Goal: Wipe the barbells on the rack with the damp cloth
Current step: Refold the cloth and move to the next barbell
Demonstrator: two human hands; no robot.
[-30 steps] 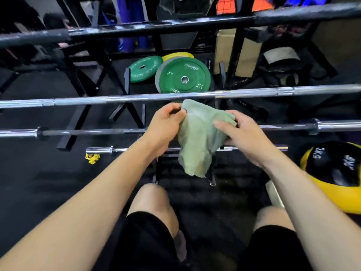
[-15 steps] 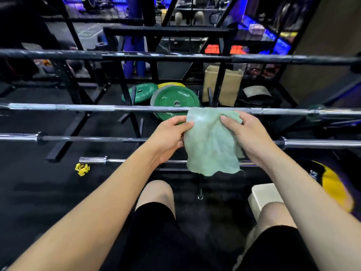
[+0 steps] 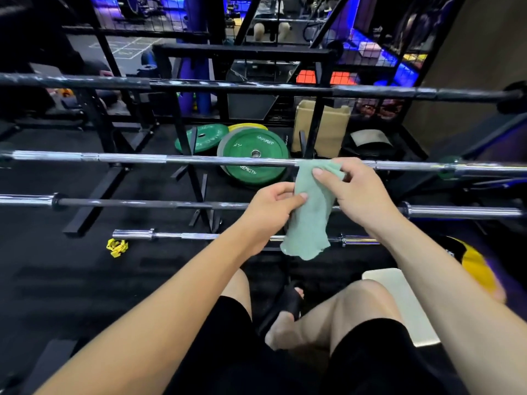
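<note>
Cloth [image 3: 309, 212] has climbed to the chrome barbell [image 3: 199, 160], top edge draped on it, right hand [image 3: 356, 195] and left hand [image 3: 273, 208] both pinching it. Wrap it round, then slide along.

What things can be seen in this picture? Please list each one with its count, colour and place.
cloth: one, pale green, hanging in front of the bars, top edge at the second bar
barbells: four, on the rack; top one black, second silver, third dark with silver sleeves, lowest short and silver
weight plates: at least three, two green and one yellow, behind the bars
cardboard box: one, tan, right of the plates
clip: one, yellow, on the floor at left
ball: one, yellow and black, at right
pad: one, white, beside the right knee
left hand: pinches the cloth's left edge
right hand: pinches the cloth's top
</note>
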